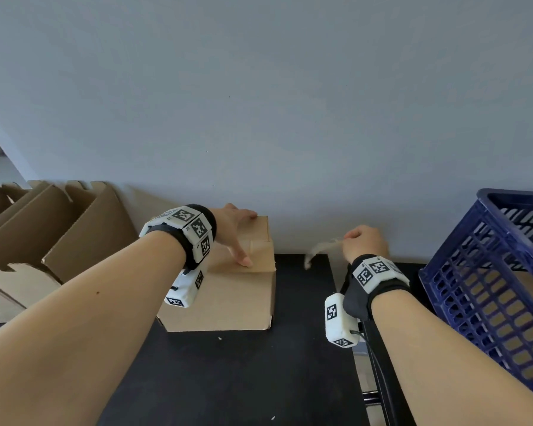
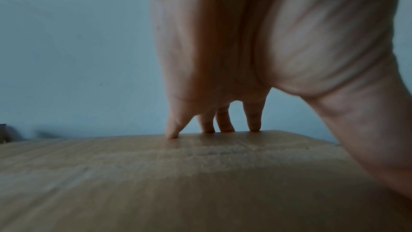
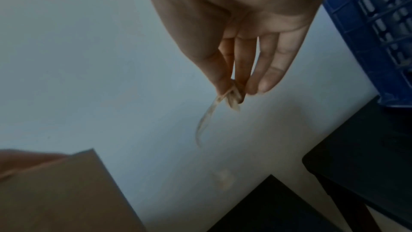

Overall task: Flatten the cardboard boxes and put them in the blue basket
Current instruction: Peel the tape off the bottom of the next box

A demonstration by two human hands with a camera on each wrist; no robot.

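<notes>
A closed brown cardboard box (image 1: pixel 237 293) stands on the black table (image 1: pixel 228 379) against the wall. My left hand (image 1: pixel 237 235) rests on its top with straight, spread fingers (image 2: pixel 252 119) pressing the cardboard (image 2: pixel 200 174). To the right of the box, my right hand (image 1: pixel 363 244) pinches a strip of clear packing tape (image 1: pixel 317 249) between thumb and fingers (image 3: pixel 269 71); the tape (image 3: pixel 207 121) hangs loose in the air, free of the box (image 3: pixel 62 193). The blue basket (image 1: pixel 490 284) stands at the far right and holds flat cardboard.
Several open cardboard boxes (image 1: pixel 59 235) stand at the left along the wall. A grey wall (image 1: pixel 259 103) runs close behind the table. A gap separates the table from the black stand (image 3: pixel 361 168) under the basket (image 3: pixel 379 24).
</notes>
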